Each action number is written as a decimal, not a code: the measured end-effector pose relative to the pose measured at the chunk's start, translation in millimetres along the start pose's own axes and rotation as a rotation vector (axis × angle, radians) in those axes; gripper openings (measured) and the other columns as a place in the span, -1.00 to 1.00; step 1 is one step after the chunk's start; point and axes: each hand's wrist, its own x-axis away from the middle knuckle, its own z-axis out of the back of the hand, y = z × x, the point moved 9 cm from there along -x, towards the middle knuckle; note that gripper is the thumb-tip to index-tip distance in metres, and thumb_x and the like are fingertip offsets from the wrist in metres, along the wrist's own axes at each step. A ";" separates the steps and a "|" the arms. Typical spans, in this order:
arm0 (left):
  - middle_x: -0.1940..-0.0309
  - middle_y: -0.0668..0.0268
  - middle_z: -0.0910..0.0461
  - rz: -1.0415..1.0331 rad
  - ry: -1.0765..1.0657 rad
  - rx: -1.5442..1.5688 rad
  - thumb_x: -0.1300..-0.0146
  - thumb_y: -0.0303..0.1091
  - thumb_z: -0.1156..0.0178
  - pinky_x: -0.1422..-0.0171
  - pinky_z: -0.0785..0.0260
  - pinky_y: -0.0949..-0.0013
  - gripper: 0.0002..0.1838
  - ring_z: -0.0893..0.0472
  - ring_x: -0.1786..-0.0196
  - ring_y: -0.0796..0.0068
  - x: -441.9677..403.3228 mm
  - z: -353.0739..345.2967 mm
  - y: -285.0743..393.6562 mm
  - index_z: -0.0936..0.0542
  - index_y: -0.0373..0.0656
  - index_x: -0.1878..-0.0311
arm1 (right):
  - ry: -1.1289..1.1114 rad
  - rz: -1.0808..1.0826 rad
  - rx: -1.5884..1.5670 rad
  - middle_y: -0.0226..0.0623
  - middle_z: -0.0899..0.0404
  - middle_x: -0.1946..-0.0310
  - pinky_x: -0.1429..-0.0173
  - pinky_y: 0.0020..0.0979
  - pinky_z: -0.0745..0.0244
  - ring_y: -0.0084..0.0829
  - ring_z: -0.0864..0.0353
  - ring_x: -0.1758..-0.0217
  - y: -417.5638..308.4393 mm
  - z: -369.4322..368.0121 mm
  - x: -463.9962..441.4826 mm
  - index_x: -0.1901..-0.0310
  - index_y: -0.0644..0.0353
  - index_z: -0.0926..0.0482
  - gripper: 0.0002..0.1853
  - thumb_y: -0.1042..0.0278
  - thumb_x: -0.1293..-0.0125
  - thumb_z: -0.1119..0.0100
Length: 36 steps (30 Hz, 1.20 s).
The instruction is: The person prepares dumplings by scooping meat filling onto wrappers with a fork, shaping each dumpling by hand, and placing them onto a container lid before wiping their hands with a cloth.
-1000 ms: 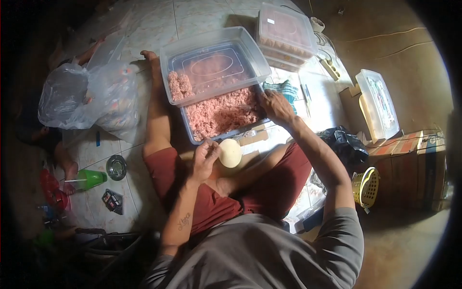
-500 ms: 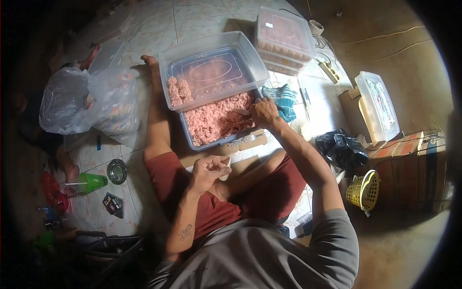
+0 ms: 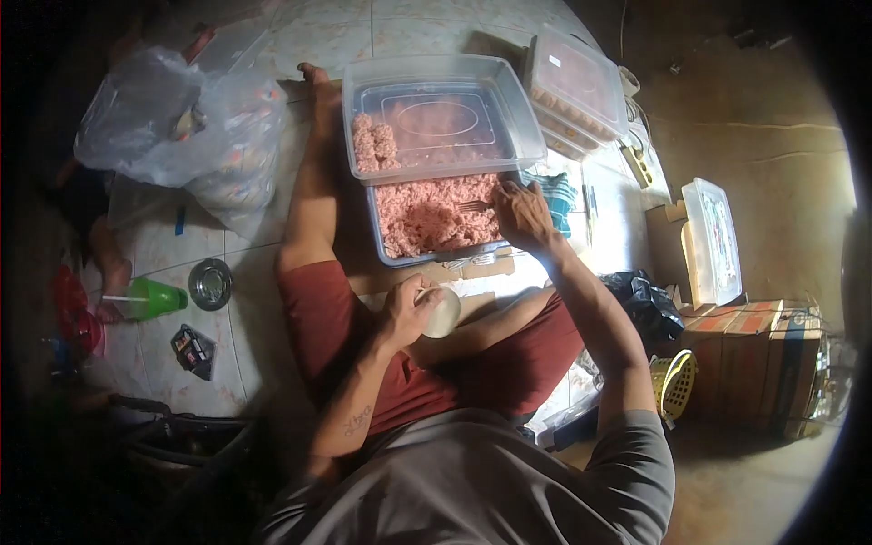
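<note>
My left hand (image 3: 409,311), in front of my lap, grips a pale round disc (image 3: 445,315) by its left edge; its flat face shows, but I cannot tell its material. My right hand (image 3: 525,216) is closed around a fork (image 3: 475,206), whose tines point left over pink minced filling (image 3: 409,218). That filling lies in a blue-rimmed tub (image 3: 374,238) between my legs. Across the tub's far part rests a clear plastic box (image 3: 445,168), with several lumpy pink rolls (image 3: 374,145) at its left end.
Stacked lidded boxes (image 3: 577,91) stand at the far right beside a teal cloth (image 3: 559,195). Plastic bags (image 3: 218,136), a green cup (image 3: 156,298) and a glass dish (image 3: 211,284) are on the left. A yellow basket (image 3: 674,386) and cardboard boxes (image 3: 749,363) sit right.
The view has shifted, so the tub appears farther right. The disc in my left hand has turned its face toward me. The fork's tines now show more clearly above the filling.
</note>
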 end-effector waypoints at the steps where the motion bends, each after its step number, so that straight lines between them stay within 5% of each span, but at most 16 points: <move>1: 0.36 0.22 -0.66 -0.008 0.000 -0.172 -0.40 -0.17 -0.32 0.15 -0.47 0.33 -0.68 -0.61 0.29 0.44 -0.1 -0.1 -7.8 -0.62 -0.31 0.17 | -0.079 -0.060 0.054 -0.08 -0.63 0.16 -0.26 0.07 -0.30 -0.06 -0.65 0.01 1.4 -10.6 -6.4 0.15 0.15 -0.59 -0.75 0.32 -0.48 0.13; 3: 0.29 -0.02 -0.67 0.063 -0.070 -0.280 -0.33 -0.09 -0.36 0.04 -0.51 0.12 -0.58 -0.69 0.16 0.06 2.6 -2.6 -18.8 -0.62 -0.34 0.11 | -0.137 -0.008 0.056 -0.10 -0.63 0.17 -0.28 0.07 -0.29 -0.09 -0.65 0.01 -14.0 -39.9 -10.6 0.14 0.14 -0.59 -0.75 0.31 -0.50 0.14; 6: 0.19 -0.03 -0.69 0.058 -0.057 -0.271 -0.29 -0.14 -0.37 -0.05 -0.52 0.08 -0.60 -0.70 0.03 0.05 1.2 -1.7 -44.4 -0.64 -0.31 0.03 | 0.161 0.316 0.067 -0.18 -0.62 0.25 -0.37 0.08 -0.23 -0.12 -0.65 0.13 -60.8 -47.0 2.0 0.19 0.07 -0.56 -0.87 0.37 -0.33 0.00; 8: 0.20 -0.01 -0.70 -0.004 0.018 -0.254 -0.25 -0.17 -0.37 -0.07 -0.51 0.14 -0.62 -0.70 0.06 0.08 -0.6 -0.7 -72.3 -0.65 -0.32 0.06 | 0.016 0.321 -0.111 -0.19 -0.63 0.26 -0.32 0.10 -0.24 -0.11 -0.65 0.17 -65.9 -19.4 -2.6 0.22 0.08 -0.55 -0.88 0.40 -0.21 -0.06; 9: 0.20 0.00 -0.70 -0.039 0.056 -0.244 -0.24 -0.19 -0.37 -0.08 -0.51 0.17 -0.63 -0.70 0.07 0.10 -2.4 1.6 -66.8 -0.65 -0.32 0.07 | -0.373 0.181 -0.209 -0.18 -0.63 0.29 -0.20 0.12 -0.25 -0.11 -0.65 0.18 -66.8 -26.8 -13.2 0.25 0.10 -0.54 -0.89 0.41 -0.18 -0.08; 12: 0.14 0.05 -0.71 -0.021 0.078 -0.284 -0.23 -0.20 -0.37 -0.11 -0.52 0.14 -0.59 -0.69 0.01 0.10 -5.7 -0.3 -54.9 -0.60 -0.28 -0.04 | -0.173 0.127 -0.086 -0.17 -0.62 0.34 -0.09 0.09 -0.24 -0.11 -0.65 0.21 -39.9 -37.1 -16.5 0.28 0.12 -0.54 -0.91 0.41 -0.17 -0.09; 14: 0.11 0.07 -0.71 0.072 -0.051 -0.239 -0.23 -0.19 -0.38 -0.12 -0.53 0.14 -0.52 -0.70 -0.01 0.12 -9.0 -8.6 -48.0 -0.55 -0.28 -0.11 | -0.417 0.138 0.071 -0.18 -0.61 0.37 -0.05 0.08 -0.23 -0.12 -0.65 0.19 -47.4 -76.1 -5.6 0.27 0.12 -0.53 -0.92 0.43 -0.24 -0.05; 16: 0.09 0.08 -0.71 0.149 -0.167 -0.178 -0.23 -0.19 -0.39 -0.12 -0.53 0.15 -0.49 -0.70 -0.01 0.14 -8.9 -14.3 -52.6 -0.51 -0.30 -0.14 | -0.380 0.283 -0.031 -0.24 -0.60 0.41 0.03 0.05 -0.23 -0.13 -0.66 0.16 -80.9 -44.4 -16.0 0.29 0.10 -0.56 -0.92 0.40 -0.28 -0.06; 18: 0.07 0.08 -0.71 0.188 -0.130 -0.153 -0.23 -0.17 -0.40 -0.11 -0.53 0.17 -0.49 -0.70 -0.01 0.18 -6.5 -9.5 -56.3 -0.52 -0.32 -0.11 | -0.379 0.196 -0.324 -0.23 -0.66 0.34 -0.14 0.00 -0.22 -0.23 -0.62 0.20 -68.7 -33.3 -20.7 0.22 0.06 -0.65 -0.91 0.31 -0.35 -0.17; 21: 0.09 0.09 -0.71 0.055 -0.013 -0.273 -0.24 -0.16 -0.41 -0.13 -0.52 0.19 -0.56 -0.70 -0.01 0.19 -4.7 -0.6 -44.5 -0.57 -0.31 -0.01 | -0.361 0.271 -0.038 -0.25 -0.69 0.28 -0.07 -0.04 -0.28 -0.24 -0.67 0.13 -74.4 -49.9 -10.9 0.20 0.11 -0.69 -0.87 0.31 -0.37 -0.17; 25: 0.13 0.12 -0.70 0.125 -0.091 -0.146 -0.24 -0.15 -0.43 -0.14 -0.50 0.21 -0.56 -0.70 0.03 0.20 -6.6 -12.0 -74.2 -0.58 -0.31 0.03 | -0.360 0.102 -0.398 -0.14 -0.71 0.25 0.05 -0.08 -0.45 -0.17 -0.71 0.15 -71.3 -35.1 -14.7 0.21 0.19 -0.69 -0.83 0.32 -0.38 -0.16; 28: 0.10 0.15 -0.69 -0.024 -0.140 0.039 -0.28 -0.16 -0.42 -0.17 -0.48 0.22 -0.57 -0.67 0.01 0.23 -7.3 -12.2 -48.4 -0.56 -0.29 -0.02 | -0.340 -0.008 -0.590 -0.07 -0.71 0.29 0.12 -0.23 -0.53 -0.17 -0.73 0.18 -47.0 -15.7 -12.3 0.19 0.27 -0.69 -0.79 0.30 -0.41 -0.16; 31: -0.10 0.10 -0.64 0.230 -0.277 0.895 -0.50 -0.21 -0.18 -0.31 -0.45 0.21 -0.68 -0.61 -0.18 0.29 -1.7 -18.4 -20.4 -0.57 -0.24 -0.13 | -0.229 -0.160 -0.652 -0.14 -0.68 0.35 0.15 -0.30 -0.50 -0.35 -0.64 0.32 -29.0 13.8 5.4 0.12 0.29 -0.68 -0.80 0.35 -0.46 -0.14; 32: -0.10 0.10 -0.64 0.223 -0.284 0.889 -0.50 -0.21 -0.18 -0.31 -0.45 0.21 -0.68 -0.61 -0.18 0.29 -6.8 -19.7 -10.4 -0.57 -0.24 -0.13 | -0.218 -0.159 -0.649 -0.14 -0.68 0.35 0.15 -0.30 -0.50 -0.35 -0.64 0.32 -29.4 17.5 12.0 0.12 0.29 -0.68 -0.80 0.35 -0.46 -0.14; 34: -0.31 -0.07 -0.52 0.236 -0.183 1.271 -0.58 0.01 0.03 -0.50 -0.35 0.05 -0.45 -0.50 -0.39 0.12 -21.1 -12.4 21.9 -0.50 -0.35 -0.25 | -0.006 -0.208 -0.704 -0.21 -0.62 0.40 0.21 -0.34 -0.48 -0.43 -0.59 0.34 -28.2 37.8 24.1 0.06 0.30 -0.65 -0.80 0.35 -0.42 -0.21; 36: -0.39 -0.13 -0.43 0.224 -0.166 1.382 -0.55 0.26 0.17 -0.55 -0.27 -0.03 -0.20 -0.45 -0.44 0.00 -37.3 -7.7 31.5 -0.43 -0.39 -0.37 | 0.211 -0.196 -0.713 -0.17 -0.68 0.26 0.21 -0.32 -0.50 -0.34 -0.63 0.31 -31.7 44.9 41.9 0.04 0.30 -0.63 -0.83 0.63 -0.37 -0.18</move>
